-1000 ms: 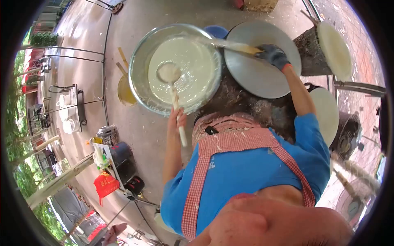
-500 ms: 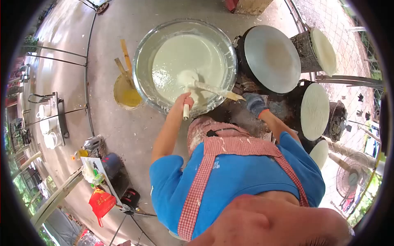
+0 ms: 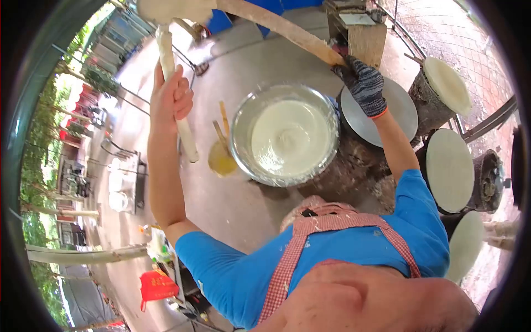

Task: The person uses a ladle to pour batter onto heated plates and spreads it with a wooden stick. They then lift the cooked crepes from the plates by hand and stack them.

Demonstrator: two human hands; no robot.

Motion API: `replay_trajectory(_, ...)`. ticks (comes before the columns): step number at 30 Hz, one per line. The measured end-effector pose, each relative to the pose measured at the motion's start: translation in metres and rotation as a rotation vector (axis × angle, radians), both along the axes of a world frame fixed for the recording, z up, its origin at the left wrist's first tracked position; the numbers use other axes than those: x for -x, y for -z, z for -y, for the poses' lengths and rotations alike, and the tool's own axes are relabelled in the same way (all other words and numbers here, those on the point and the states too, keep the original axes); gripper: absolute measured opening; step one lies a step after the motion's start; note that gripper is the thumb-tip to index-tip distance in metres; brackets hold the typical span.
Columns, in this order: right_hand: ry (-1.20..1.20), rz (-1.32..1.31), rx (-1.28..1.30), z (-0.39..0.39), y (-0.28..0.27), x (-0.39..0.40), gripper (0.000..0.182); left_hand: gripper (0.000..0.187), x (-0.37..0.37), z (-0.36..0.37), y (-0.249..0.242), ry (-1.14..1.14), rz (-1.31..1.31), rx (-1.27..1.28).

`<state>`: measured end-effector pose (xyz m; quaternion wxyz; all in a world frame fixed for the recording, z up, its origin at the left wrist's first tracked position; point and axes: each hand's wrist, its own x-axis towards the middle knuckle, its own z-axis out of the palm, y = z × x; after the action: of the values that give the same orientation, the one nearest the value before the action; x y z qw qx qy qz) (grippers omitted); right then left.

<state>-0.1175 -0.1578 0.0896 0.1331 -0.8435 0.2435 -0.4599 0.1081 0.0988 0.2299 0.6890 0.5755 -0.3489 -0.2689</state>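
My left hand (image 3: 176,97) is closed around a batter-coated stick (image 3: 188,141), raised on the left and tilted. The gloved right hand (image 3: 365,86) grips the wooden handle of a ladle (image 3: 276,25), held up at the far side. The ladle's broad, batter-coated head (image 3: 180,8) is partly cut off by the top edge. The stick's upper end reaches right below that head. Between and below my hands stands a large metal basin (image 3: 241,119) of pale, creamy batter (image 3: 290,138). Close to the gloved hand is a round grey griddle (image 3: 398,108).
Left of the basin, a small tub of yellow liquid (image 3: 221,161) has wooden-handled tools in it. More round griddles with pale sheets (image 3: 449,171) line the right side. A wooden box (image 3: 368,41) stands at the back, and white cups (image 3: 118,191) sit on a rack at left.
Both hands have risen from the basin with the stick and the ladle, the left one moving out to the left. The ladle head has come out of the batter. The view has tilted upward.
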Motion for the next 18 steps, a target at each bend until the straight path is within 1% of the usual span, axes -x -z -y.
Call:
replay_trajectory(1, 0.023, -0.070, -0.050, 0.004, 0.011, -0.004, 0.034, 0.026, -0.011, -0.002, 0.005, -0.035, -0.007, -0.055)
replay_trajectory(2, 0.045, -0.046, -0.061, 0.004, 0.045, -0.013, 0.034, 0.027, -0.029, -0.003, 0.024, -0.068, -0.022, -0.128)
replay_trajectory(3, -0.271, 0.200, -0.285, -0.004, 0.091, -0.023, 0.034, 0.022, -0.051, 0.001, 0.058, -0.084, -0.233, -0.097)
replay_trajectory(4, -0.390, 0.205, -0.527, -0.009, 0.114, -0.019, 0.033, 0.014, -0.053, -0.005, 0.095, 0.072, -0.400, -0.122)
replay_trajectory(5, -0.472, 0.219, -0.774, -0.014, 0.137, -0.015, 0.033, 0.011, -0.054, -0.010, 0.131, 0.216, -0.561, -0.171)
replay_trajectory(6, -0.350, -0.021, -1.093, -0.036, 0.163, 0.000, 0.032, 0.015, -0.048, -0.011, 0.157, 0.236, -0.542, -0.364)
replay_trajectory(7, -0.354, -0.168, -0.936, -0.041, 0.194, 0.013, 0.035, 0.019, -0.050, -0.010, 0.184, 0.364, -0.954, -0.314)
replay_trajectory(8, -0.230, -0.237, -0.574, -0.049, 0.227, 0.028, 0.036, 0.019, -0.044, -0.010, 0.192, 0.376, -0.966, -0.369)
replay_trajectory(10, -0.178, -0.428, -0.623, -0.061, 0.215, 0.066, 0.041, 0.021, -0.034, -0.006, 0.202, 0.113, -1.512, -0.314)
replay_trajectory(11, -0.187, -0.308, -0.863, -0.062, 0.217, 0.077, 0.038, 0.021, -0.044, -0.012, 0.208, 0.271, -1.401, -0.357)
replay_trajectory(12, -0.146, -0.280, -0.854, -0.055, 0.214, 0.080, 0.038, 0.021, -0.054, -0.006, 0.210, 0.316, -1.382, -0.378)
replay_trajectory(14, -0.200, -0.010, -0.799, -0.074, 0.198, 0.094, 0.033, 0.022, -0.038, -0.011, 0.209, 0.512, -1.027, -0.256)
replay_trajectory(15, -0.492, 0.615, -1.446, -0.080, 0.200, 0.094, 0.032, 0.022, -0.029, -0.006, 0.217, 0.485, -0.946, -0.285)
replay_trajectory(16, -0.396, 0.304, -1.242, -0.082, 0.207, 0.097, 0.031, 0.022, -0.022, 0.009, 0.226, 0.483, -0.861, -0.312)
replay_trajectory(17, -0.258, -0.035, -0.977, -0.083, 0.213, 0.100, 0.030, 0.022, -0.023, 0.019, 0.254, 0.510, -0.984, -0.339)
replay_trajectory(18, -0.133, -0.293, -0.729, -0.083, 0.220, 0.103, 0.029, 0.022, -0.021, 0.028, 0.277, 0.546, -1.109, -0.384)
